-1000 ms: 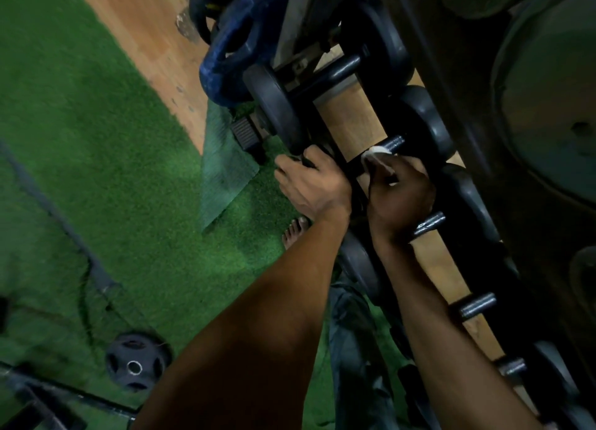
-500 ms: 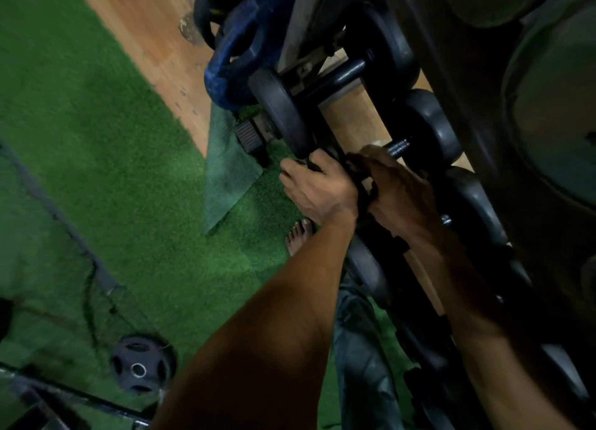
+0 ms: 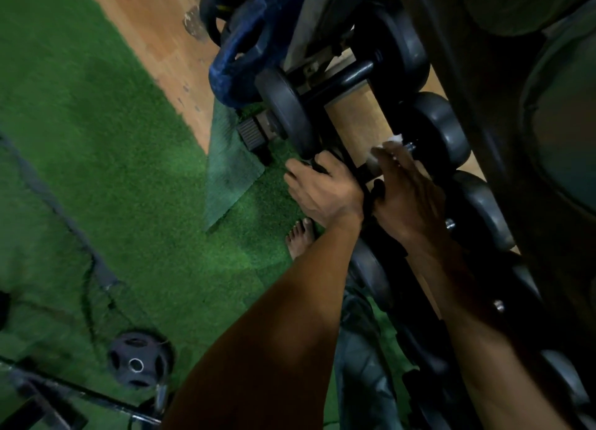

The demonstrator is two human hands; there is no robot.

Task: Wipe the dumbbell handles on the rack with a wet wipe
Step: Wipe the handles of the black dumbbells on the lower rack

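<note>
- We note the left hand [image 3: 322, 191] at centre frame, its fingers curled over the near black end of a dumbbell on the rack [image 3: 412, 42].
- The right hand [image 3: 409, 197] lies just beside it at 3 o'clock, over the handle [image 3: 411, 146] of that same dumbbell; the fingers reach along the bar toward 12 o'clock.
- A scrap of white, the wet wipe [image 3: 396, 138], shows at the right fingertips, against the handle. We cannot tell whether the fingers clasp it or merely press it, since the frame is blurred there.
- The dumbbell's far head [image 3: 442, 129] sits at 1 o'clock from the right hand.
- A larger dumbbell [image 3: 345, 78] rests on the rack at 12 o'clock from the hands; a blue kettlebell [image 3: 235, 71] stands at 11 o'clock.
- A bare foot [image 3: 300, 236] stands on green turf [image 3: 96, 155] just below the left wrist.
- A weight plate [image 3: 137, 358] lies on the turf at 7 o'clock.
</note>
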